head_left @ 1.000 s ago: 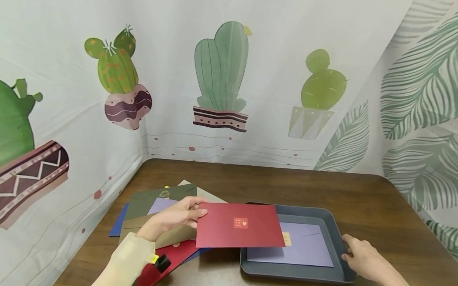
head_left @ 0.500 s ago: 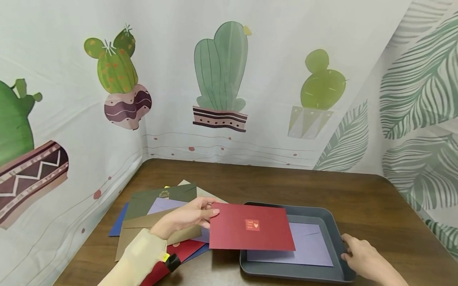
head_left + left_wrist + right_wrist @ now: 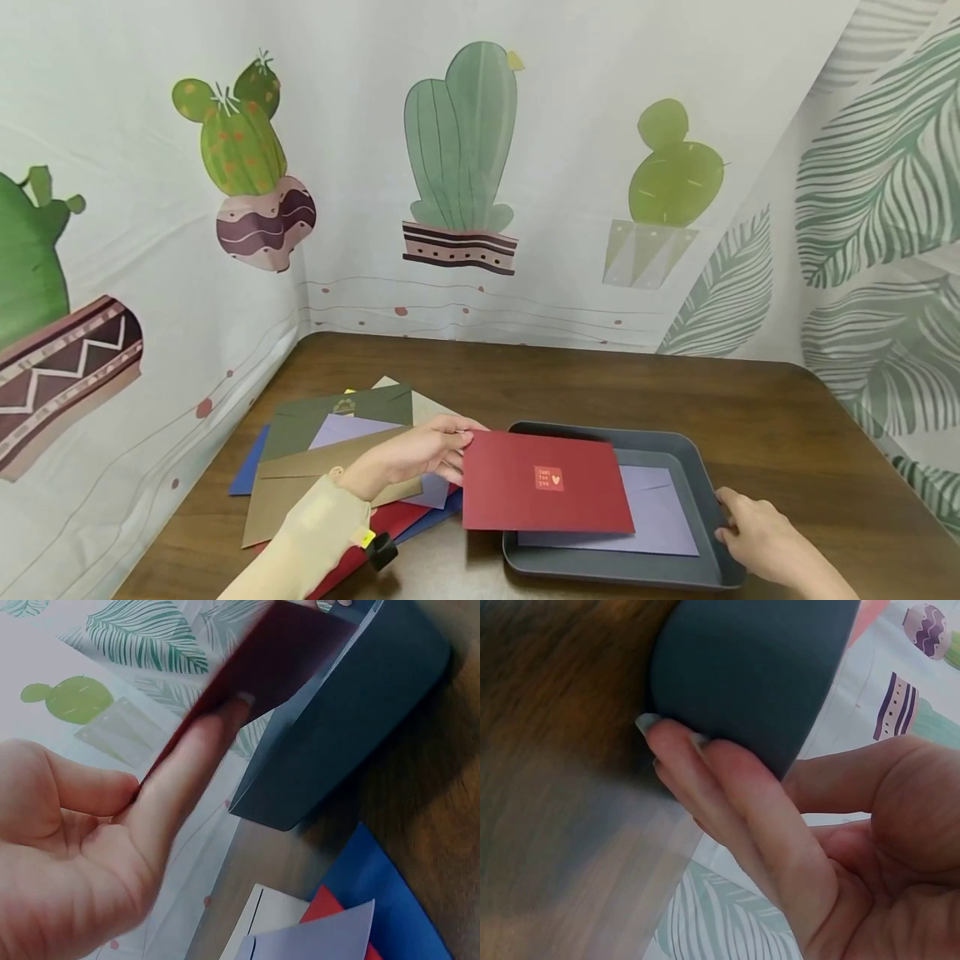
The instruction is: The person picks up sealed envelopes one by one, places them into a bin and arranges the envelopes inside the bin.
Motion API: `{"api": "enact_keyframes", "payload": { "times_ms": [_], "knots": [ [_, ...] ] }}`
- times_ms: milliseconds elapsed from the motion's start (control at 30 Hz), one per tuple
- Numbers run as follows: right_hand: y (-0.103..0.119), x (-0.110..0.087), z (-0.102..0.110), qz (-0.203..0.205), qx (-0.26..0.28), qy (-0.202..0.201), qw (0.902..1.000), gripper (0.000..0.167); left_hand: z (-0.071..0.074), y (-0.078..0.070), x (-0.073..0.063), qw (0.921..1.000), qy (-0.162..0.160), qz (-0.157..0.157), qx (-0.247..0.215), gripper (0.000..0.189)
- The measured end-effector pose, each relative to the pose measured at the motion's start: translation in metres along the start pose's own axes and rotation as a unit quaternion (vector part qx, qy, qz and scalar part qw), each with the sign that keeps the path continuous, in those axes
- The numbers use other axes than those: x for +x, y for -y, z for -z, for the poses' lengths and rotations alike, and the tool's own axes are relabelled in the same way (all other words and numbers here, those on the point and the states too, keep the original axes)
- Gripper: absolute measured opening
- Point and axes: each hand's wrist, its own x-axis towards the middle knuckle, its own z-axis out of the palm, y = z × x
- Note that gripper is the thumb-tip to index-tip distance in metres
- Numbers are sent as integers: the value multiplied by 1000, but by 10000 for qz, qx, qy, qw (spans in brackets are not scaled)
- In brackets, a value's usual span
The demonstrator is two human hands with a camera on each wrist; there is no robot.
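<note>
My left hand [image 3: 423, 454] pinches a red envelope [image 3: 510, 492] by its left edge, thumb on one face and fingers on the other in the left wrist view. The envelope, with a small "just for you" heart sticker, is held over the left part of a dark grey tray [image 3: 600, 573]. Inside the tray lies a lilac envelope [image 3: 660, 508], partly covered by the red one. At the tray's right end my right hand [image 3: 765, 533] grips the rim. In the right wrist view its fingers [image 3: 750, 787] press the outer wall, while the thumb goes behind the rim.
Left of the tray is an overlapping pile of envelopes: dark green [image 3: 300, 425], brown [image 3: 288, 500], blue [image 3: 251, 467], lilac, red and pale ones. They lie on a brown wooden table [image 3: 570, 375]. A cactus-print cloth [image 3: 555, 167] hangs behind and beside it.
My left hand has carried the red envelope rightward, farther over the tray; it now hides the lilac envelope's yellow label. The right hand and tray have stayed in place.
</note>
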Motion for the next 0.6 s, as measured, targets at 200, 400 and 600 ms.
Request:
{"api": "enact_keyframes", "payload": {
  "times_ms": [200, 400, 600],
  "knots": [
    [-1, 0, 1, 9, -35, -30, 10000, 39, -6, -1, 8, 9999, -38, 82, 78, 40],
    [0, 0, 1, 27, -60, -62, 10000, 38, -17, -3, 16, 9977, -541, 259, 329, 42],
    [-1, 1, -2, 32, -80, -132, 9999, 38, -31, -4, 26, 9888, -1193, 252, 859, 31]
  ]
}}
